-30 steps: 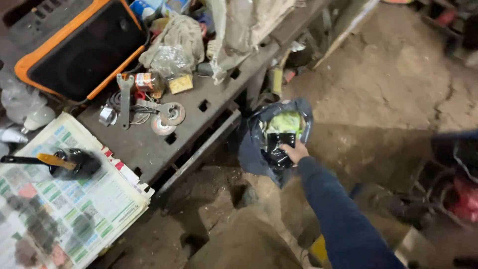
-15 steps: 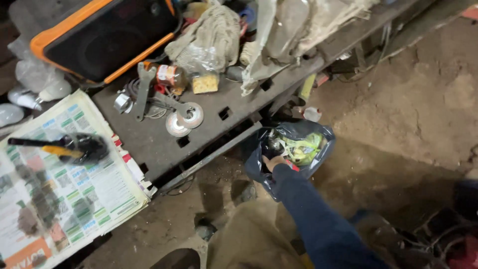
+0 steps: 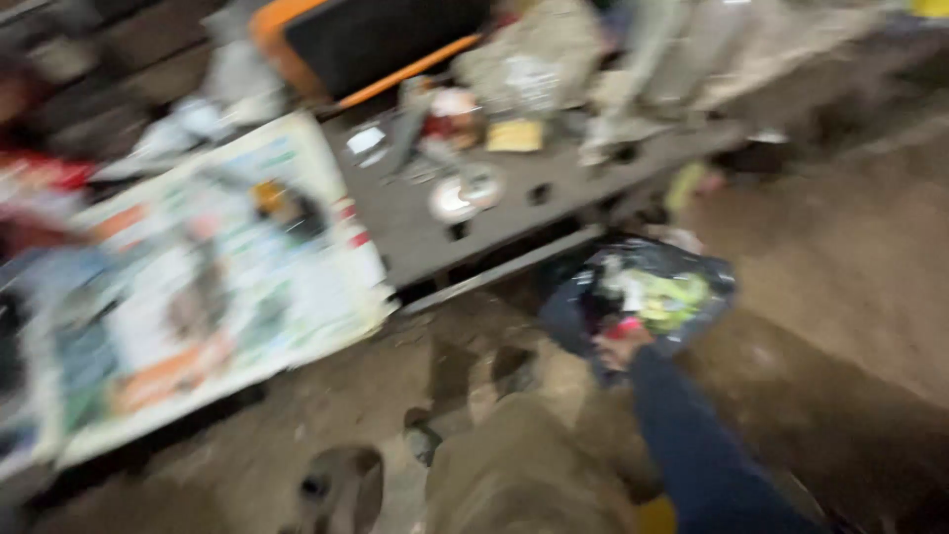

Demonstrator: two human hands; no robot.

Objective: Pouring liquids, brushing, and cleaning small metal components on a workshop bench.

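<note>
Your right hand (image 3: 621, 346) is down at the mouth of the dark plastic bag (image 3: 692, 272) on the dirt floor (image 3: 850, 247), your dark blue sleeve (image 3: 692, 445) running up to it from the bottom of the view. The picture is smeared with motion, so I cannot tell whether your fingers are clenched or slack; there is a small red thing (image 3: 627, 324) right at your fingertips, but whether you grip it or only touch it is lost in the blur. Inside the bag sits something yellow-green (image 3: 670, 297), just beside your hand. Your left hand is out of the picture.

The bag lies on the ground just in front of the low grey metal bench (image 3: 554, 188), below its front edge. On the bench top, two round metal discs (image 3: 465, 193) lie side by side, with a yellow block (image 3: 514, 135) and a crumpled clear plastic wrap (image 3: 529, 64) behind them. A black case with an orange rim (image 3: 376, 40) stands at the back. To the left a big printed sheet (image 3: 217, 277) is spread out, a dark tool with a yellow handle (image 3: 282, 206) lying on it. Your knee in tan trousers (image 3: 524, 475) fills the bottom centre.
</note>
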